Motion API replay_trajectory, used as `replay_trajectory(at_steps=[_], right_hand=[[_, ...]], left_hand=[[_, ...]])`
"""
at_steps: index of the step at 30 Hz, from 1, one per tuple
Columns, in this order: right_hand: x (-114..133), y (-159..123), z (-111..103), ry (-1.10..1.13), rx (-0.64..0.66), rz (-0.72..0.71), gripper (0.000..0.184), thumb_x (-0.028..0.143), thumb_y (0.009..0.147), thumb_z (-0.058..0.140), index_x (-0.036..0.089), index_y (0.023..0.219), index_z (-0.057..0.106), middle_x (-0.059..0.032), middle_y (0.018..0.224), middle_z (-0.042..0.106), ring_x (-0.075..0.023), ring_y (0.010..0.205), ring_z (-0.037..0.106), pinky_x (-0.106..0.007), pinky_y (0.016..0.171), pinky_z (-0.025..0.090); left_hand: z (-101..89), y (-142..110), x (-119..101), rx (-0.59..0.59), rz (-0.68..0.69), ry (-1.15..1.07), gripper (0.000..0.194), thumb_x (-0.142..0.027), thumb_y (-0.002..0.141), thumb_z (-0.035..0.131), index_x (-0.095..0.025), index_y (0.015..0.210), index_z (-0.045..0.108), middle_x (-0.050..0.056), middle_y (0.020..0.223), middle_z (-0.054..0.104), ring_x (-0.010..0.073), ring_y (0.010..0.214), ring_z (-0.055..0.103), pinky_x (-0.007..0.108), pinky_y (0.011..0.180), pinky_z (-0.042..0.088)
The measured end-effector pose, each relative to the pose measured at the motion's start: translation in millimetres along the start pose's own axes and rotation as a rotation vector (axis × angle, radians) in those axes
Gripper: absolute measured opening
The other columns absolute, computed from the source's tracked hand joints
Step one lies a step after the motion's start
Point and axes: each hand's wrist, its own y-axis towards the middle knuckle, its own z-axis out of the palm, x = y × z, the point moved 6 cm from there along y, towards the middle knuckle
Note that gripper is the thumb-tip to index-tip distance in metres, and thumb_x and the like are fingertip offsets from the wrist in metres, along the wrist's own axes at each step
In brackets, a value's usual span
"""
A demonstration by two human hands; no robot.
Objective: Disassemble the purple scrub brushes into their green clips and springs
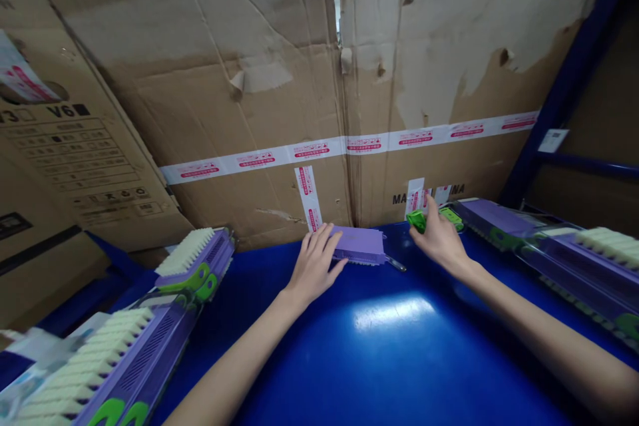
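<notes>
Purple block [360, 241] on blue table [319, 353]; left of block, carton [74, 160], contents hidden.
Left hand [314, 259] on block, fingers spread; right of block, right hand [440, 238] at green clip [415, 220], pinch unclear.

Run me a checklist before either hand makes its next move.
1. Left hand on the purple block: ok, at its left end.
2. Right hand on the green piece: ok, at its fingers.
3. Green piece joined to purple block: not ok, they are apart.
4. Thin rod fixed to the block: cannot tell.
5. Left hand clear of the white-bristled brush at left: ok, a gap shows.
</notes>
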Motion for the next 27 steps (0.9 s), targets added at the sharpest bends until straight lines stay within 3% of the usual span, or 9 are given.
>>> replay_trajectory(at_steps=[2,5,8,12,27], right_hand=[[-8,2,9,-0.129,0.061,0.010,0.079,0.030,0.080,0.050,0.005,0.145,0.015,-0.0172,0.087,0.067,-0.0283,0.074,0.064,-0.035,0.067,0.043],[-8,1,18,-0.211,0.102,-0.029,0.076,0.026,0.081,0.048,0.005,0.145,0.012,-0.0179,0.093,0.067,-0.0275,0.074,0.064,-0.034,0.067,0.041],[-8,1,24,-0.260,0.106,-0.058,0.074,0.024,0.082,0.047,0.004,0.144,0.013,-0.0197,0.101,0.065,-0.0276,0.077,0.063,-0.033,0.066,0.040],[-12,3,26,-0.383,0.058,-0.105,0.070,0.025,0.084,0.046,0.004,0.143,0.015,-0.0184,0.095,0.067,-0.0305,0.086,0.060,-0.036,0.069,0.037],[-15,12,30,-0.535,0.002,-0.113,0.044,0.024,0.088,0.040,0.009,0.130,0.043,-0.0174,0.092,0.068,-0.0296,0.088,0.058,-0.036,0.071,0.030]], left_hand=[[7.5,-5,9,0.048,-0.007,0.007,0.046,-0.035,0.088,0.054,-0.014,0.128,0.045,0.016,0.135,0.049,0.0292,0.128,0.042,0.050,0.104,0.036],[13.1,-11,14,0.082,0.002,0.025,0.040,-0.034,0.090,0.052,-0.016,0.125,0.049,0.013,0.131,0.053,0.0265,0.123,0.046,0.049,0.104,0.035],[10.8,-13,14,0.072,-0.003,0.065,0.035,-0.033,0.091,0.050,-0.016,0.122,0.052,0.012,0.126,0.056,0.0256,0.117,0.050,0.047,0.101,0.036],[4.0,-15,17,0.035,-0.004,0.127,0.030,-0.032,0.091,0.050,-0.017,0.116,0.056,0.011,0.115,0.060,0.0248,0.107,0.053,0.047,0.098,0.038],[-0.9,-31,30,-0.038,-0.021,0.251,0.030,-0.033,0.091,0.050,-0.016,0.113,0.059,0.012,0.107,0.061,0.0256,0.101,0.054,0.046,0.096,0.038]])
